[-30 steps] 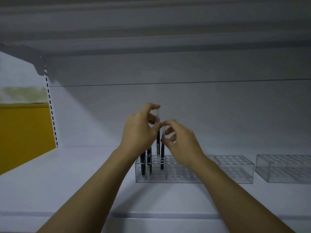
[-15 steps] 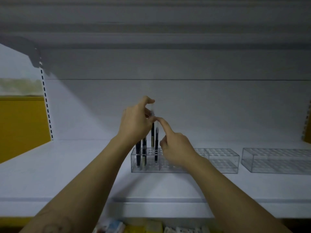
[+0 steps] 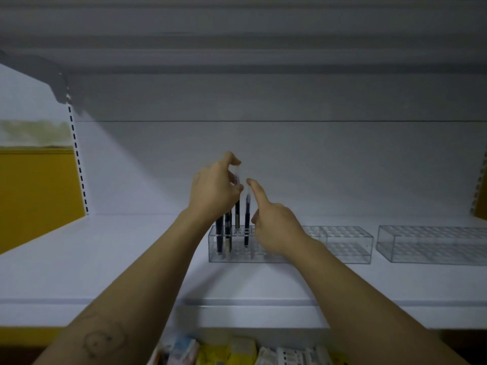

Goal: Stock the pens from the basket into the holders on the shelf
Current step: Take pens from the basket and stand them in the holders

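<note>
On the white shelf [image 3: 105,259], the left hand [image 3: 214,191] pinched a dark pen [image 3: 237,214] upright over the leftmost clear holder [image 3: 237,256], its tip at the grid. The right hand [image 3: 276,227], forefinger straight and the other fingers loosely curled, touched the top of a neighbouring pen [image 3: 246,222] seated in that holder. A second holder [image 3: 342,243] and a third holder [image 3: 432,243] lay at three o'clock. Bare shelf spread toward nine, up to a yellow panel [image 3: 34,193]. An upper shelf [image 3: 237,48] hung overhead.
</note>
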The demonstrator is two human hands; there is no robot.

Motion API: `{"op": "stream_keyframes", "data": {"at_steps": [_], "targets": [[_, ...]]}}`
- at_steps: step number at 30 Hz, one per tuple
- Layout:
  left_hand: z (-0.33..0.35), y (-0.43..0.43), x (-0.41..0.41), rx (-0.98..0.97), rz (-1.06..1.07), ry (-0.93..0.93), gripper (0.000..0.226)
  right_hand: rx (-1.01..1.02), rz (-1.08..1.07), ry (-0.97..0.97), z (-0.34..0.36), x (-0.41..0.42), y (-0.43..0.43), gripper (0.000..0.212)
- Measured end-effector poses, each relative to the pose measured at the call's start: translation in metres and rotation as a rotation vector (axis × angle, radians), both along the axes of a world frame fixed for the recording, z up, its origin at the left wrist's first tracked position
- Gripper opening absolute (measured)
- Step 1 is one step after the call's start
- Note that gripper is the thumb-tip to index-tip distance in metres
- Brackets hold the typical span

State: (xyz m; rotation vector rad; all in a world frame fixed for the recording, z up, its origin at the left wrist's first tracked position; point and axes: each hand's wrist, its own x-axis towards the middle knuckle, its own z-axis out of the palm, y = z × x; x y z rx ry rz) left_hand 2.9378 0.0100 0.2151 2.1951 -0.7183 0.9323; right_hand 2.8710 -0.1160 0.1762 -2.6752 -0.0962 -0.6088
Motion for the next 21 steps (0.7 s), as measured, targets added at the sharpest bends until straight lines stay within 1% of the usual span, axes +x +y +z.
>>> {"op": "stream_keyframes", "data": {"at_steps": [3, 6, 8, 11, 13, 16, 19, 21], "targets": [[-0.006, -0.002, 0.001, 0.097, 0.019, 0.038, 0.045, -0.006, -0.007, -0.002, 0.000, 0.000, 0.000, 0.097], [-0.009, 0.002, 0.002, 0.123, 0.025, 0.069, 0.046, -0.017, -0.021, -0.007, -0.001, 0.001, 0.000, 0.098], [-0.009, 0.004, 0.002, 0.108, -0.011, 0.057, 0.039, -0.016, -0.027, -0.009, -0.002, 0.002, 0.001, 0.099], [-0.007, 0.007, -0.001, 0.106, -0.057, 0.064, 0.021, -0.009, -0.030, -0.013, -0.002, 0.003, 0.001, 0.098], [-0.009, 0.007, -0.001, 0.111, -0.058, 0.071, 0.017, -0.015, -0.024, -0.016, -0.003, 0.003, 0.000, 0.098], [-0.013, 0.011, 0.000, 0.086, -0.053, 0.070, 0.020, -0.016, -0.016, -0.013, -0.004, 0.003, -0.001, 0.097], [-0.013, 0.014, -0.003, 0.143, -0.041, 0.037, 0.029, 0.010, 0.016, -0.004, -0.001, 0.002, -0.003, 0.093], [-0.012, 0.018, -0.008, 0.178, -0.018, -0.001, 0.036, 0.050, 0.040, -0.014, 0.000, -0.001, -0.003, 0.094]]}}
